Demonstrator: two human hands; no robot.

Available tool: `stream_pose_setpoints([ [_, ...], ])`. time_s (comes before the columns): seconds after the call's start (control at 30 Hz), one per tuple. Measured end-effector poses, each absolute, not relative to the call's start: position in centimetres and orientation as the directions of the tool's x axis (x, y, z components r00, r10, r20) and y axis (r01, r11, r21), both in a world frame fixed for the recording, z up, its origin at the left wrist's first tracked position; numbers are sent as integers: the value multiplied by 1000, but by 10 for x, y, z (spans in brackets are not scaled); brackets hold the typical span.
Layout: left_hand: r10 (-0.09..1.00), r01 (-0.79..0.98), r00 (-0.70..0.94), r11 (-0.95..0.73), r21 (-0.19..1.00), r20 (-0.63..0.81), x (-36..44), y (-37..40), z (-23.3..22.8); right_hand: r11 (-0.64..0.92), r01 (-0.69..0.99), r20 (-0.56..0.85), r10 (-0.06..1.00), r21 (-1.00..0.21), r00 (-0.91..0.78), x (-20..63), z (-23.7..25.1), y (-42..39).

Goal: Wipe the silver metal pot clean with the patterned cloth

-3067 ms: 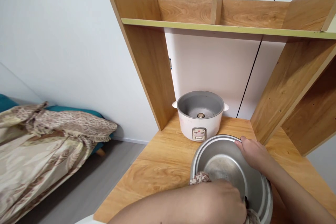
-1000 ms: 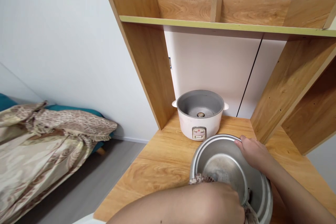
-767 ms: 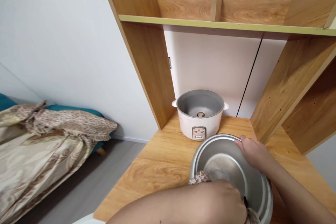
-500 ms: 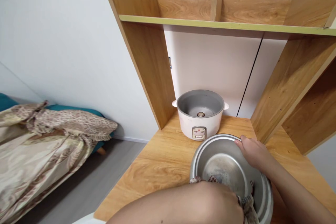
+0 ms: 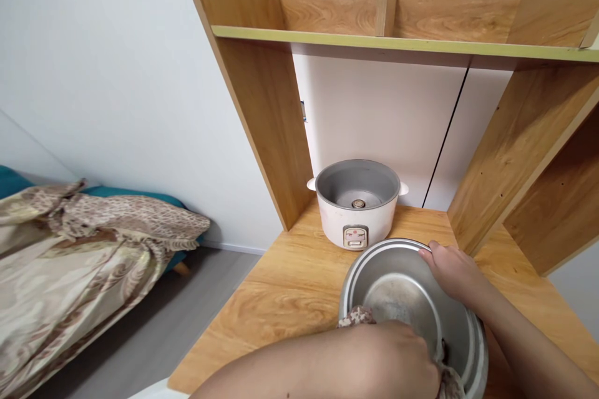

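At lower right of the frame, the right hand point(image 5: 452, 271) grips the metal inner pot's point(image 5: 407, 299) rim, steadying it on the surface point(image 5: 290, 287), while the left hand point(image 5: 397, 361), closed around a patterned cloth point(image 5: 355, 317), presses inside.

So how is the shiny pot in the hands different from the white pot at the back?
The metal pot is bare silver all over; the rice cooker is white outside with a small switch panel. The metal pot is tilted, with the right hand gripping its rim and the left hand pressing a patterned cloth inside; the rice cooker stands upright and untouched. Both are round, lidless and over the wooden table.
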State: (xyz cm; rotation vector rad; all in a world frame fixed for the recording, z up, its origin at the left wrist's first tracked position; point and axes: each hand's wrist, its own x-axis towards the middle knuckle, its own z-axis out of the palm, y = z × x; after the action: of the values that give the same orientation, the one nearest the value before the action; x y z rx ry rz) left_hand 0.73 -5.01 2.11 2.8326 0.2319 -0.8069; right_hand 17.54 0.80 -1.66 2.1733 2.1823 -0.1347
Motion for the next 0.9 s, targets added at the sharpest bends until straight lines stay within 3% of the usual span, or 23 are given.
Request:
stream_pose_setpoints([
  [0.13, 40, 215, 768, -957, 197, -640, 11, -47, 9, -8, 999, -113, 994, -33, 5, 174, -13, 6],
  [0.4, 67, 142, 908, -978, 153, -413, 2, -50, 12, 4, 999, -96, 995, -34, -8, 177, -17, 8],
  [0.63, 105, 204, 869, -966, 157, -483, 5, -51, 13, 5, 1000, -87, 996, -20, -7, 176, -18, 8],
  [0.77, 47, 195, 813, -961, 195, -581, 9, -49, 10, 20, 999, -82, 996, -25, -22, 175, -16, 7],
  [0.9, 47, 134, 867, -981, 140, -497, 7, -50, 17, 7, 999, -108, 994, -31, -10, 174, -13, 7],
])
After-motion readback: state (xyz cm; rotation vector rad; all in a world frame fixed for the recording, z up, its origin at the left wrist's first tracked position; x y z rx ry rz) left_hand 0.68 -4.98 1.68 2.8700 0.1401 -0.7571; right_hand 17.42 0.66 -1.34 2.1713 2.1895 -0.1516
